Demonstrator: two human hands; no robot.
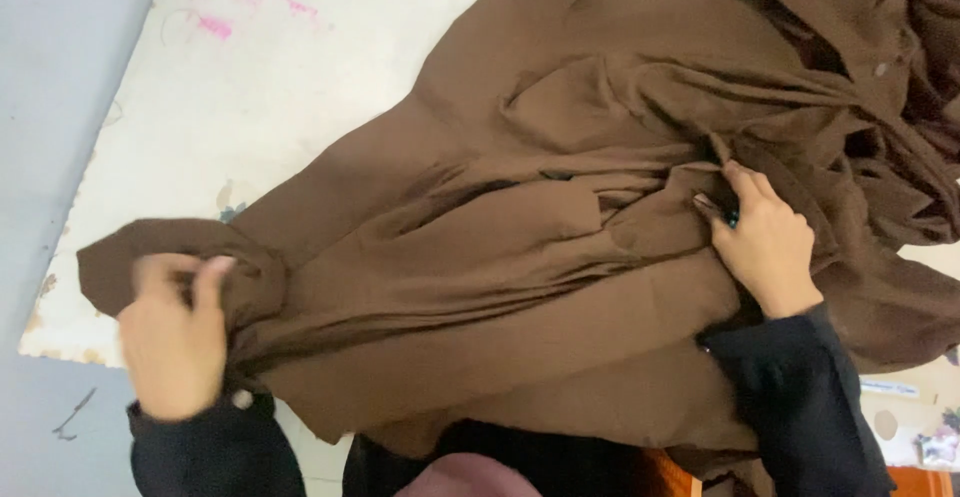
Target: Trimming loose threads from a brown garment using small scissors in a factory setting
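1. Near edge: black sleeves (800, 397) on both arms, a pale button at the left cuff, dark clothing low centre
2. Left hand (175, 342), low left, blurred; fingers curled shut around a bunched end of the brown garment (520, 247), fabric wrapped over the knuckles
3. Right hand (765, 242), right of centre, fingers bent and pinching a fold of the same brown garment near its middle; dark ring-like spot at one finger, too small to tell
4. Brown garment lies spread and creased across the white table (250, 107), stretched between both hands, heaped in folds at upper right with a small button showing there
5. Table top is worn, with pink scribbles (215, 25) at far left and a chipped left edge
6. Grey floor (50, 107) left of the table
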